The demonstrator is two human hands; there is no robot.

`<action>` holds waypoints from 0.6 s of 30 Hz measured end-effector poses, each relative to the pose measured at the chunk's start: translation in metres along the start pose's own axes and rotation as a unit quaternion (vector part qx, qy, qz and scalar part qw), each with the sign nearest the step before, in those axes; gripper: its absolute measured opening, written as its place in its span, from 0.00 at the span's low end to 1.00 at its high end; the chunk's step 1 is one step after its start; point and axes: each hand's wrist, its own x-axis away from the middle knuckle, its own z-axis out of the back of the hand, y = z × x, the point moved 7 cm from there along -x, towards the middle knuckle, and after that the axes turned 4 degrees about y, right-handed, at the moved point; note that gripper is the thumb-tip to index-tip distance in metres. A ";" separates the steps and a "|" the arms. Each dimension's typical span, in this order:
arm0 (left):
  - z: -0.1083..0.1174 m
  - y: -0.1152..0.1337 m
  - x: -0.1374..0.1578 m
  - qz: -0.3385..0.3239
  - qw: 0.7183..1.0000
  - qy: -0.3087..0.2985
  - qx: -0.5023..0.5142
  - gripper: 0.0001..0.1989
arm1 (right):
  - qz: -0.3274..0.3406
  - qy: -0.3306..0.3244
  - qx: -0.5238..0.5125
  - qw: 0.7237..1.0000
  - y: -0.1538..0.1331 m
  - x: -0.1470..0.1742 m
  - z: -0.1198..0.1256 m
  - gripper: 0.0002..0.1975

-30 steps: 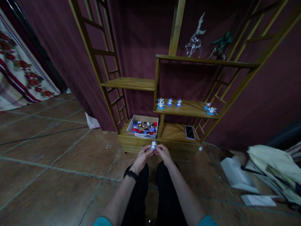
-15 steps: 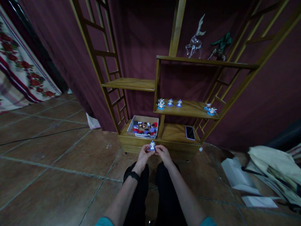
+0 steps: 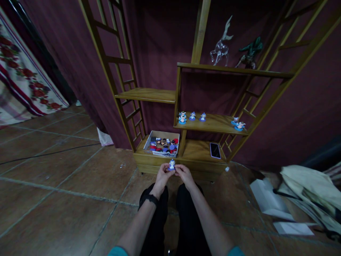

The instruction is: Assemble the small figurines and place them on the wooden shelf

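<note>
The small figurine [image 3: 172, 164] I hold is purple and white, upright, with a pointed purple top and a purple base. It sits between my left fingers [image 3: 163, 170] and right fingers [image 3: 181, 170], both grasping it low near the base, on my side of the box [image 3: 166, 134], toward its right end.

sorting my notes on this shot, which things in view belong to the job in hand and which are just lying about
Likely in use:
purple-and-white figurine, in the left hand, right hand close beside it
box of small pieces
shelf figurines

Seemingly just lying about:
phone
clear ornament
green statuette
pale cloth
</note>
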 end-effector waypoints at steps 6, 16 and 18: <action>-0.002 0.002 -0.001 -0.035 0.998 0.010 -0.042 0.21 | -0.003 0.005 0.005 1.000 -0.001 0.001 -0.002 0.17; -0.010 0.004 0.005 -0.082 0.986 0.020 -0.141 0.17 | 0.036 0.035 0.075 0.996 0.007 -0.006 -0.006 0.14; -0.011 0.004 0.007 -0.086 0.984 0.020 -0.157 0.17 | 0.039 0.049 0.097 0.993 0.009 -0.008 -0.005 0.13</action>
